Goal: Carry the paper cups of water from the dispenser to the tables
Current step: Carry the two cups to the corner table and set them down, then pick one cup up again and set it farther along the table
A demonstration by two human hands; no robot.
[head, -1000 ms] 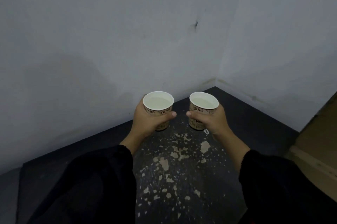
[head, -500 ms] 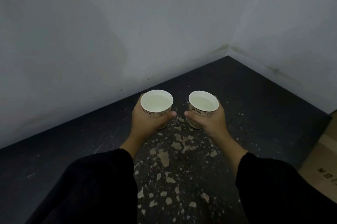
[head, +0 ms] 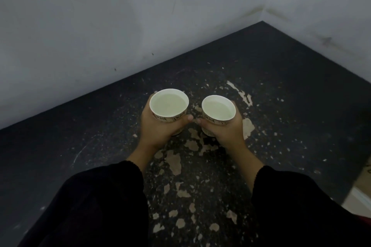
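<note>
Head cam, looking down at both hands from my remote seat: left hand (head: pixel 160 128) is wrapped round the left paper cup (head: pixel 169 106), fingers behind it and thumb across the front w/ its tip just under the printed band, a firm clenched grip on the cup wall. Right hand (head: pixel 224 130) does the same on the right paper cup (head: pixel 218 110), thumb pointing in toward the other thumb; the two thumb tips are near but apart. Both cups are upright, side by side w/ a gap between them, held in the air above the dark floor (head: pixel 281 78), not on any desk. Compared w/ half a sec ago, the hands sit lower in the view and the cups are seen more from above, so I see more of the open tops and less of the sides; more floor shows and the wall corner (head: pixel 263 13) has slid up and right. Cups are white inside w/ a pale rim, each filled w/ pale liquid close to the brim, and "Drink" lettering shows on the outer band. Black sleeves (head: pixel 104 202) cover both forearms; floor under them is flecked w/ pale chipped patches (head: pixel 174 163).
</note>
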